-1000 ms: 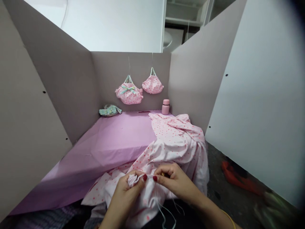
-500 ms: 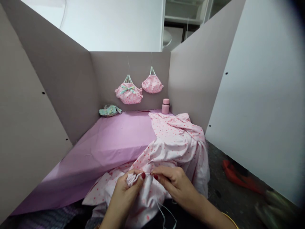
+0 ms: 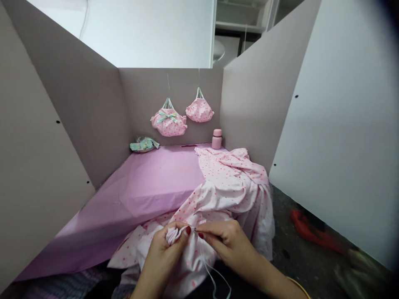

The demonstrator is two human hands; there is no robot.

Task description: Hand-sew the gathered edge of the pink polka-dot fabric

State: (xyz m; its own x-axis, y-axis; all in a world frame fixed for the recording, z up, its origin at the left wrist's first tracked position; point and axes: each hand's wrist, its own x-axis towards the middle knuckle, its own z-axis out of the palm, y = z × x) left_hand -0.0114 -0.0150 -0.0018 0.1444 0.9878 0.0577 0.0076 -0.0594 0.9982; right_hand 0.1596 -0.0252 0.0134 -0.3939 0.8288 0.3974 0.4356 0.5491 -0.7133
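My left hand (image 3: pixel 162 254) is closed around a gathered bunch of pink dotted fabric (image 3: pixel 229 187), pinching the puckered tip between thumb and fingers. Right beside it, my right hand (image 3: pixel 227 241) pinches at the same gathered tip, its fingertips touching the cloth; what it holds there is too small to make out. A thin pale cord (image 3: pixel 215 280) hangs down below the two hands. The rest of the fabric spreads up over the right side of the pink table cover (image 3: pixel 146 187).
Two small pink dotted pouches, one (image 3: pixel 168 121) and the other (image 3: pixel 199 110), hang on strings at the back panel. A small pink bottle (image 3: pixel 216 139) and a teal-patterned item (image 3: pixel 143 144) stand at the back. Grey panels (image 3: pixel 68 108) wall the table on three sides.
My right hand's fingers have closed in toward the left hand's gathered tip. The left hand and the fabric have barely moved.
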